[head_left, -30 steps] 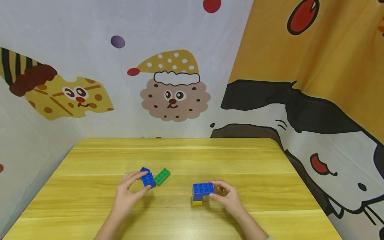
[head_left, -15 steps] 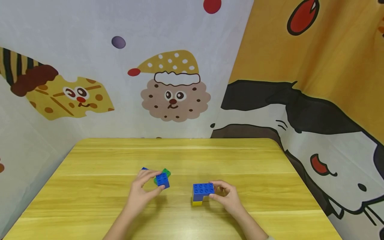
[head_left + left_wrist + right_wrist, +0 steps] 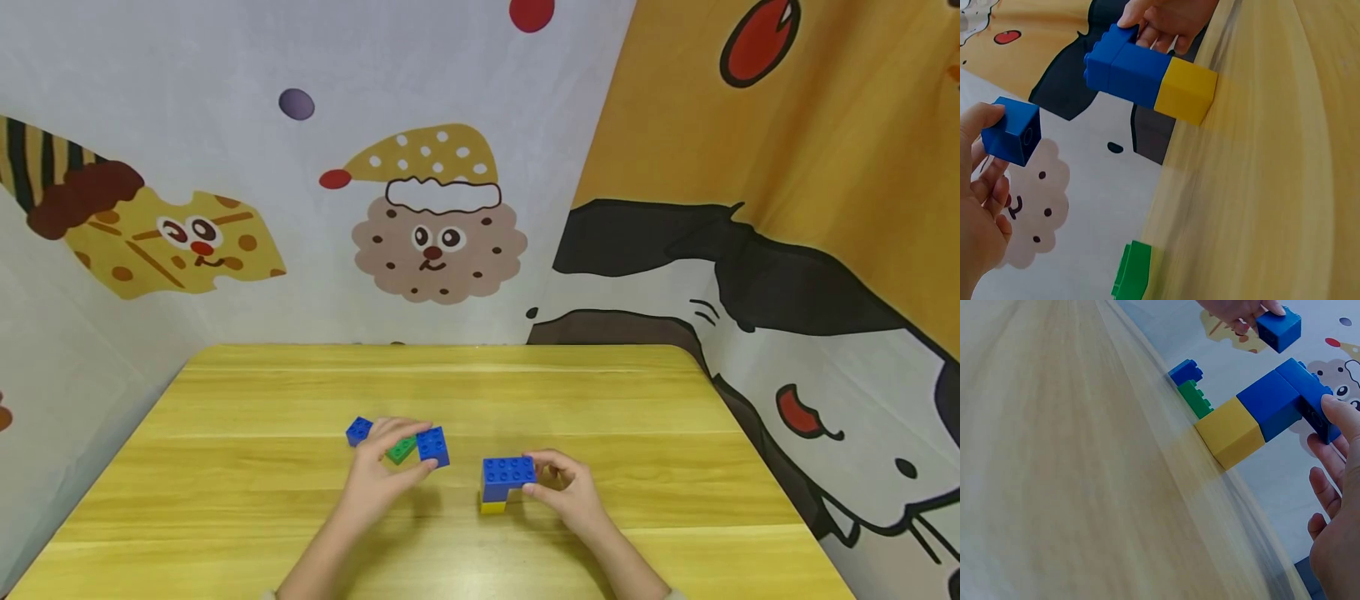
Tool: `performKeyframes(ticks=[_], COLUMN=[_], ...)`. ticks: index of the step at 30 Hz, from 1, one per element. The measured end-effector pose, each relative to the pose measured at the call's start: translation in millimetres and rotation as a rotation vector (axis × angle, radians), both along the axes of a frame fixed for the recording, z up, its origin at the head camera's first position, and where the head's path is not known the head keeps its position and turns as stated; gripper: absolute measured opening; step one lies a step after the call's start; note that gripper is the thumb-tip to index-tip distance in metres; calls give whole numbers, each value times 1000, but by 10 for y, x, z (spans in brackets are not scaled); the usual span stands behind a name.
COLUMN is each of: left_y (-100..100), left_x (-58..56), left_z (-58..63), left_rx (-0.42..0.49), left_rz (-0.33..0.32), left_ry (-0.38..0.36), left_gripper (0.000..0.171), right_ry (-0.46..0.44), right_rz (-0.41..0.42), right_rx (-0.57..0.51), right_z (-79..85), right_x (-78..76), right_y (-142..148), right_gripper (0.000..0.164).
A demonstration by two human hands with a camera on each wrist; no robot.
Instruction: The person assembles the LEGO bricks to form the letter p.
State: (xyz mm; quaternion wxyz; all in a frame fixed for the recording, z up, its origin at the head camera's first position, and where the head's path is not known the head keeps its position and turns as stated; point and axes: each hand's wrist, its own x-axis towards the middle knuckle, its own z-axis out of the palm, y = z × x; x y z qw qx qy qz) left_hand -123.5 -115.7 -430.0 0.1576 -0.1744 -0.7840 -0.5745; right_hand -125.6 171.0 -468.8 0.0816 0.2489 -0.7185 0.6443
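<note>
A square blue toy brick (image 3: 432, 447) is pinched between the thumb and fingers of my left hand (image 3: 382, 467), raised off the table in the left wrist view. To its right stands a small stack: a yellow brick (image 3: 1186, 91) at the bottom, a blue brick (image 3: 1270, 405) on it, and a longer blue brick (image 3: 508, 472) on top. The long brick juts out to the right, and my right hand (image 3: 567, 493) pinches that overhanging end. Held brick and stack are apart.
Beyond my left hand a green brick (image 3: 401, 451) lies on the wooden table (image 3: 637, 417), partly covered by the fingers. Another blue brick (image 3: 358, 430) lies left of it. A cartoon-printed cloth (image 3: 225, 100) hangs behind the table.
My left hand has carried the blue brick rightward, past the green brick and closer to the stack. The other loose blue brick shows more clearly. My right hand and the stack stay put.
</note>
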Motion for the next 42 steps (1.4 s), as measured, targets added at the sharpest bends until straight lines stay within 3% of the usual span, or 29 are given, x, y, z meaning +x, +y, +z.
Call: performKeyframes(ticks=[8,12,18,26,33,42], left_y=[163,214,286,349,460,516], left_x=[113,120,87,-55,-24,-101], left_z=[320,363,320,45,138,-3], left_rx=[11,26,19,10,12,-1], left_rz=[-42,-49,-70,-90,-91,-151], left_ry=[-5,-25,-5,-28,-70,-39], left_gripper=[40,39,41,43,44,44], right_ry=[9,6,31,18,6,26], right_rz=[0,-4,6,0,-7,2], right_rx=[-6,-3,-14,-7,2,1], right_z=[5,1,-10,-1,-2,7], right_x=[-3,-8,-20,-13,-8,-3], right_y=[-8,-8,-9,-12,-8,-3], right_gripper=[33,33,34,33,33,33])
